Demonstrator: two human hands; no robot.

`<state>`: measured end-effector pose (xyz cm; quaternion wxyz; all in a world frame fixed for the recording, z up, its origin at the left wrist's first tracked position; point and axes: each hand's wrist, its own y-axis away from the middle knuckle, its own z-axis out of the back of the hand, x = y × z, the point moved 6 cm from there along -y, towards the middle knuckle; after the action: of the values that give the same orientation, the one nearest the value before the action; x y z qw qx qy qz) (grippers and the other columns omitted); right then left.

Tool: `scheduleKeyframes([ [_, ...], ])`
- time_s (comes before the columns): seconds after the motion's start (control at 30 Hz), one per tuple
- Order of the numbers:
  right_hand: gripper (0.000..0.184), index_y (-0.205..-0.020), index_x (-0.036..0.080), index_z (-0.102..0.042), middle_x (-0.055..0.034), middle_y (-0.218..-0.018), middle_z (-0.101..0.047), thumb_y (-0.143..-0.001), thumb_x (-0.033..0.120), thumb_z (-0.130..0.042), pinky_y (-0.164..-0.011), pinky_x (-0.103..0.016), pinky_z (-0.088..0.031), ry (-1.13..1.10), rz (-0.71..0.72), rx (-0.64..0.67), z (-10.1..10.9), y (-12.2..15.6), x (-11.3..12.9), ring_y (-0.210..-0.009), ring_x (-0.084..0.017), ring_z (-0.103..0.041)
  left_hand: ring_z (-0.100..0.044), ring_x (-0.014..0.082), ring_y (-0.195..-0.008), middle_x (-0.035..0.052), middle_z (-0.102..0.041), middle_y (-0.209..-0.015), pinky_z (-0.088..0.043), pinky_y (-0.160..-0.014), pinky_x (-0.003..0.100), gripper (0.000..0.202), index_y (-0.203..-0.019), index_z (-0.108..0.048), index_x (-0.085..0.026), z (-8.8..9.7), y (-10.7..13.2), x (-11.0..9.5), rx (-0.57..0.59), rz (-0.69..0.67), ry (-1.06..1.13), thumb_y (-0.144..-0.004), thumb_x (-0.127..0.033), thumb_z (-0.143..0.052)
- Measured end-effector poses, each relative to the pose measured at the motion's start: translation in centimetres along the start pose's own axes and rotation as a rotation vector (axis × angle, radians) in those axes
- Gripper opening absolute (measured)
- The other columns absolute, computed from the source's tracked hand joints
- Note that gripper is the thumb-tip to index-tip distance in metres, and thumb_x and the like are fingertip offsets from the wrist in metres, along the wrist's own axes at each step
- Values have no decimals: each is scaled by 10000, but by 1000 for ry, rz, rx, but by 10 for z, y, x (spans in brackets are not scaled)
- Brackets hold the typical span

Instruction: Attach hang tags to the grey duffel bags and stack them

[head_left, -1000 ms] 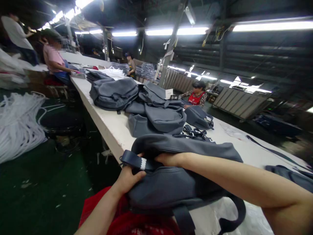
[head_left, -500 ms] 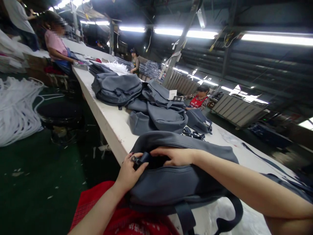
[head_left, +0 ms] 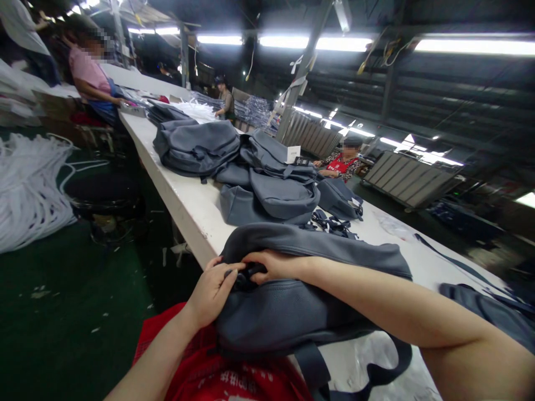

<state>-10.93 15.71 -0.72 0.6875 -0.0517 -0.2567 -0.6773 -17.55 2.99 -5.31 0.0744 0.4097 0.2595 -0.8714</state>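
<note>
A grey backpack (head_left: 301,312) lies across the near edge of the long white table (head_left: 188,206), partly over my red apron (head_left: 234,379). My left hand (head_left: 211,292) pinches the bag's left end at its opening, thumb and fingers closed on a dark strap piece (head_left: 241,277). My right hand (head_left: 271,266) comes in from the right and its fingers press into the same spot, closed on the bag's top edge. The two hands touch each other there.
Several more grey backpacks (head_left: 251,172) are heaped further along the table, with black straps (head_left: 332,223) beside them. A person in red (head_left: 343,162) sits across the table; another in pink (head_left: 90,78) works at the far left. White cords (head_left: 29,189) pile on the green floor by a stool (head_left: 104,195).
The striped strap end that stuck out a second ago has been tucked in; both hands have closed together at the bag's opening. The camera view shifted slightly.
</note>
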Motion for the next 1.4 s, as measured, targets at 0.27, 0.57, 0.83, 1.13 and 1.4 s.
scheduleKeyframes([
  [0.27, 483, -1214, 84, -652, -172, -1201, -660, -733, 113, -631, -974, -366, -468, 53, 64, -124, -3, -5, 13, -1106, -265, -612, -457, 186, -569, 16, -477, -561, -298, -588, 335, 461, -553, -479, -213, 15, 8, 7, -205, 350, -129, -899, -514, -430],
  [0.57, 193, -1012, 133, -710, -92, -979, -697, -903, 237, -590, -880, -309, -492, 181, 289, -153, -21, -9, 31, -933, -195, -635, -398, 152, -485, -17, -415, -469, -285, -514, 291, 523, -536, -549, -200, -10, 21, 25, -162, 583, 379, -784, -657, -491],
  [0.83, 225, -716, 119, -650, -102, -765, -691, -908, 202, -569, -759, -301, -472, 406, 160, -72, -37, -36, 35, -731, -194, -626, -566, 236, -788, 59, -626, -799, -423, -719, 343, 438, -797, -636, -204, 31, 42, 56, -468, 529, 184, -859, -591, -442],
  [1.13, 298, -671, 132, -613, -46, -728, -662, -945, 235, -557, -660, -244, -411, 280, 205, -68, -25, -50, 36, -680, -136, -566, -551, 182, -573, 33, -602, -653, -405, -496, 275, 541, -800, -628, -152, -25, 62, 85, -280, 687, 541, -764, -682, -527],
  [1.4, 317, -845, 129, -694, -84, -839, -717, -991, 323, -490, -666, -257, -419, 433, 193, 89, -31, -63, 39, -754, -166, -637, -516, 177, -600, 23, -596, -676, -397, -567, 294, 340, -814, -673, -179, -4, 63, 63, -481, 585, 285, -767, -516, -663],
])
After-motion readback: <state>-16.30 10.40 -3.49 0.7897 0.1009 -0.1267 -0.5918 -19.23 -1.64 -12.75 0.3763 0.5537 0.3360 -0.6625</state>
